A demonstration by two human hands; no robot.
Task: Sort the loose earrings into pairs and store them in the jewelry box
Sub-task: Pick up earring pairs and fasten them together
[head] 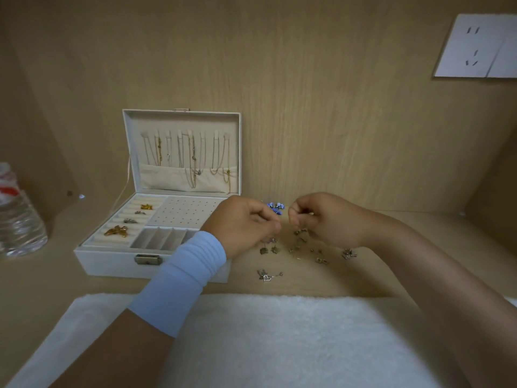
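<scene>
An open white jewelry box (112,259) stands on the wooden shelf at the left, with necklaces hanging in its lid, rings in the roll slots and a perforated earring panel (184,212). Several small loose earrings (296,249) lie scattered to its right, among them a blue flower pair (275,206) and a silver heart piece (267,276). My left hand (243,225) hovers over the box's right edge with fingers curled, pinching something tiny that I cannot make out. My right hand (321,218) pinches a small dangling earring above the pile.
A white fluffy towel (265,340) covers the near part of the surface. A clear plastic water bottle (16,217) stands at the far left. A white wall socket (478,46) sits high on the right of the wooden back panel.
</scene>
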